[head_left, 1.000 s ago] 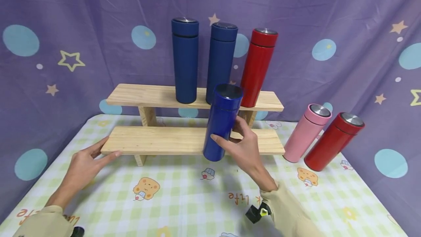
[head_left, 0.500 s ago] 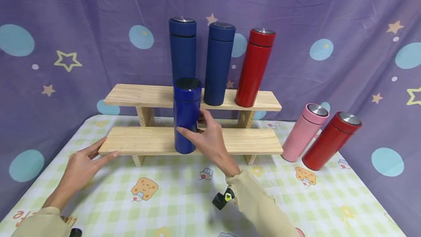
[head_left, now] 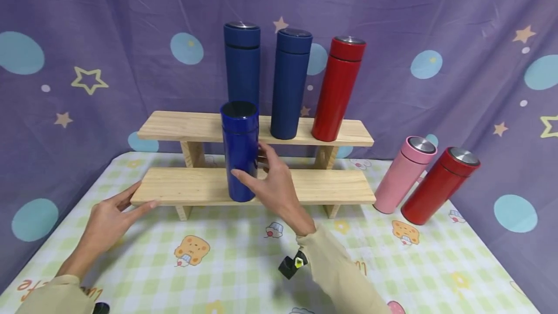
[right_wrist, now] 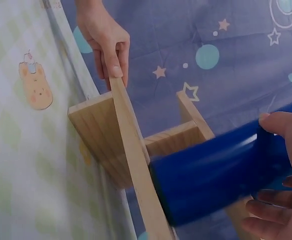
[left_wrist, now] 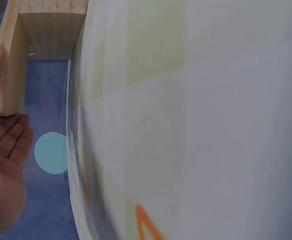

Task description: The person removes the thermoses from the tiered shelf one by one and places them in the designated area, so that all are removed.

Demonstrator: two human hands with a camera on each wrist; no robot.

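My right hand (head_left: pixel 279 188) grips a glossy blue thermos bottle (head_left: pixel 241 151), thumb on the near side and the other fingers round the right and back. The bottle is upright, its base right at the lower board of a two-tier wooden shelf (head_left: pixel 183 185). In the right wrist view the bottle (right_wrist: pixel 211 172) meets the board's edge. My left hand (head_left: pixel 109 217) holds the left end of the lower board between thumb and fingers; in the left wrist view the fingers curl at the wood's end. On the upper board stand two matte navy bottles (head_left: pixel 289 86) and a red bottle (head_left: pixel 339 88).
To the right of the shelf, a pink bottle (head_left: pixel 403 176) and another red bottle (head_left: pixel 438 188) stand on the table, covered with a green checked cloth (head_left: pixel 235 265). A purple curtain (head_left: pixel 109 23) with stars and dots hangs behind.
My right hand has carried the glossy blue bottle leftward along the lower board, from its right half to near the middle, and it now overlaps the left navy bottle. My left hand stays put.
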